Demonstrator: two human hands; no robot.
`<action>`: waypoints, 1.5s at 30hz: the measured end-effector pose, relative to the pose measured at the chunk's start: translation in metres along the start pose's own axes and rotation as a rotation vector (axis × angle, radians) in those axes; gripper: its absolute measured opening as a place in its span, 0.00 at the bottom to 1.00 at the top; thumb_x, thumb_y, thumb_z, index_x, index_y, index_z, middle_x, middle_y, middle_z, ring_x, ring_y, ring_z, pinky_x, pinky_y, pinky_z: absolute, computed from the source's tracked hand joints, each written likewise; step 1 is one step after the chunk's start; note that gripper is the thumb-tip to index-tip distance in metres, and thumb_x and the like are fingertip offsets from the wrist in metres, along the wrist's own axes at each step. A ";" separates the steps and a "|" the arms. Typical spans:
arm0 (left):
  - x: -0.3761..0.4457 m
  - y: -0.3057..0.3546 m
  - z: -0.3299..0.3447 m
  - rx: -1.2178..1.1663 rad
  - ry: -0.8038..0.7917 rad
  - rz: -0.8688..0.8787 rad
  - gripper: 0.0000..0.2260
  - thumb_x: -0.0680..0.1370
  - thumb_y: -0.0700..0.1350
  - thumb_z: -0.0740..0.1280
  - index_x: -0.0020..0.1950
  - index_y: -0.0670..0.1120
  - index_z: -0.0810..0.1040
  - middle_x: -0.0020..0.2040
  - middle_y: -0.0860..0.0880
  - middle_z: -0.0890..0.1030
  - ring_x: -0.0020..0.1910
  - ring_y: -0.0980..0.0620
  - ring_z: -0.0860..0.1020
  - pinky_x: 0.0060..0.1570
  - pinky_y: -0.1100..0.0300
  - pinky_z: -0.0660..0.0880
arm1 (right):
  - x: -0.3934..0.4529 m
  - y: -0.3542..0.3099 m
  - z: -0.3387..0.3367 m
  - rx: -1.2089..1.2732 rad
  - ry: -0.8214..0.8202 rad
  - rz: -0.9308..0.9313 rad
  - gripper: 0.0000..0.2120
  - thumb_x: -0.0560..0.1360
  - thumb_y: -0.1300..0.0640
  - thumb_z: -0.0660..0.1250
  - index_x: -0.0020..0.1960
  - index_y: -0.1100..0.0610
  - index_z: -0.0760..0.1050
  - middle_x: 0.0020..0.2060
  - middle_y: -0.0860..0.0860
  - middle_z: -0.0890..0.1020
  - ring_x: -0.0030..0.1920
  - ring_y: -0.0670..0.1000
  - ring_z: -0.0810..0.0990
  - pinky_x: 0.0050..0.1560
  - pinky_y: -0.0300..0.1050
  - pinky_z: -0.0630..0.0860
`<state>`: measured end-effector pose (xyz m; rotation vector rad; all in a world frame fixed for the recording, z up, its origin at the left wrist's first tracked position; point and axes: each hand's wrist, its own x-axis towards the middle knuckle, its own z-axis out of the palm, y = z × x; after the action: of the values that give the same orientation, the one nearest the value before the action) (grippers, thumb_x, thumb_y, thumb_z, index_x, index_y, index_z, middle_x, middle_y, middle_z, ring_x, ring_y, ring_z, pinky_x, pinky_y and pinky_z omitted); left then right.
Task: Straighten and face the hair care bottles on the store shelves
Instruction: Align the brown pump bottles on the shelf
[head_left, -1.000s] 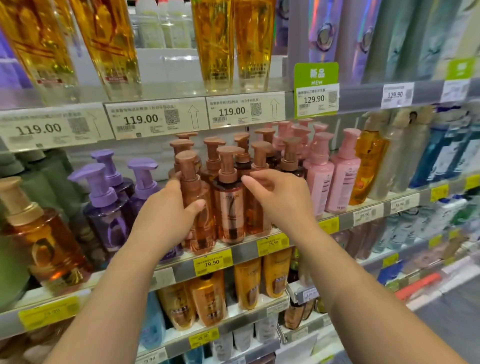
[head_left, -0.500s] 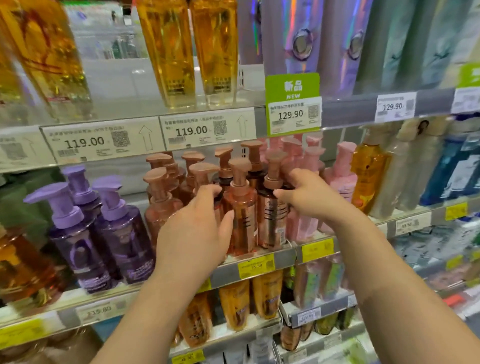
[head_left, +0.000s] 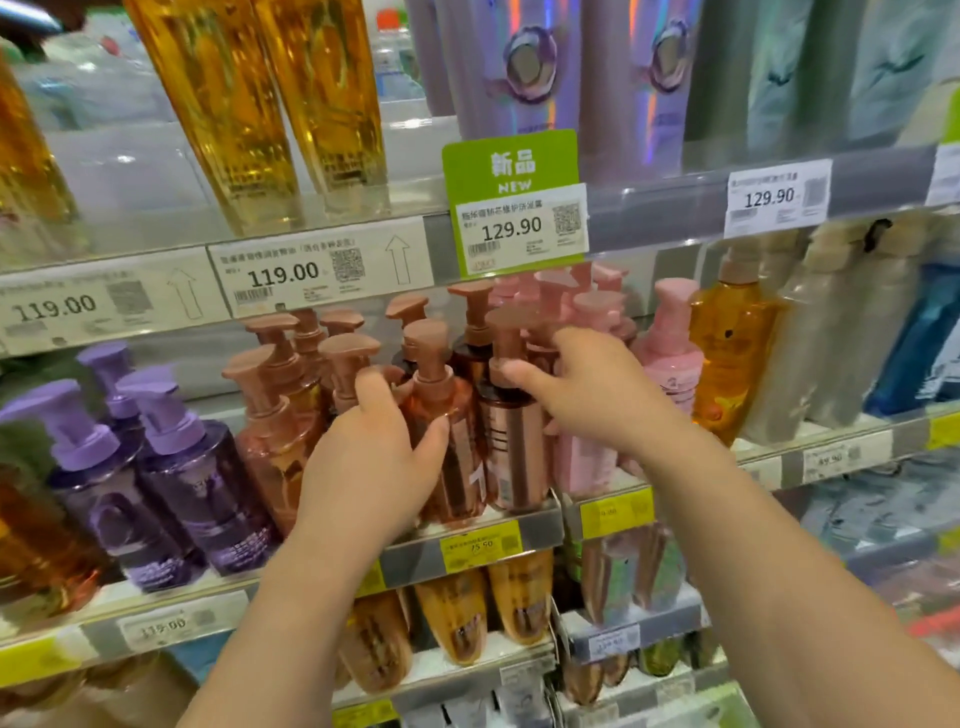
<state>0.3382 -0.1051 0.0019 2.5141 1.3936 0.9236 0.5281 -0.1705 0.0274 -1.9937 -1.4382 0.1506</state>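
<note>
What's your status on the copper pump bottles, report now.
Left hand gripping front copper bottle. Right hand gripping darker copper bottle beside it. Pink bottles crowd right, purple bottles left.

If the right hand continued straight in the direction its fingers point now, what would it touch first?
The right hand points left and slightly into the shelf, so it would probably first meet the pump neck of the dark copper pump bottle, which its fingers already seem to reach. Depth is unclear here.
</note>
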 end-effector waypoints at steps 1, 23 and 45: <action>0.002 0.000 0.000 0.018 -0.003 -0.007 0.23 0.77 0.58 0.65 0.60 0.44 0.62 0.38 0.48 0.79 0.38 0.44 0.79 0.33 0.52 0.76 | 0.003 0.003 -0.003 0.029 -0.072 -0.005 0.15 0.79 0.45 0.68 0.57 0.56 0.76 0.48 0.51 0.80 0.48 0.57 0.83 0.49 0.56 0.80; 0.012 0.008 -0.003 0.108 0.002 -0.017 0.27 0.74 0.66 0.65 0.57 0.43 0.71 0.32 0.49 0.77 0.38 0.46 0.77 0.33 0.54 0.74 | -0.002 0.004 -0.001 -0.155 -0.034 -0.030 0.21 0.71 0.37 0.73 0.51 0.53 0.77 0.45 0.49 0.81 0.46 0.54 0.83 0.39 0.46 0.74; 0.035 0.029 -0.020 0.081 -0.240 -0.132 0.18 0.73 0.59 0.72 0.37 0.46 0.74 0.23 0.50 0.78 0.27 0.58 0.78 0.27 0.60 0.66 | 0.008 0.013 0.003 -0.147 -0.066 -0.131 0.19 0.75 0.38 0.70 0.54 0.53 0.80 0.51 0.53 0.84 0.53 0.56 0.80 0.45 0.48 0.74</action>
<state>0.3614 -0.0971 0.0445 2.4541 1.5227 0.5318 0.5404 -0.1642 0.0205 -2.0188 -1.6594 0.0546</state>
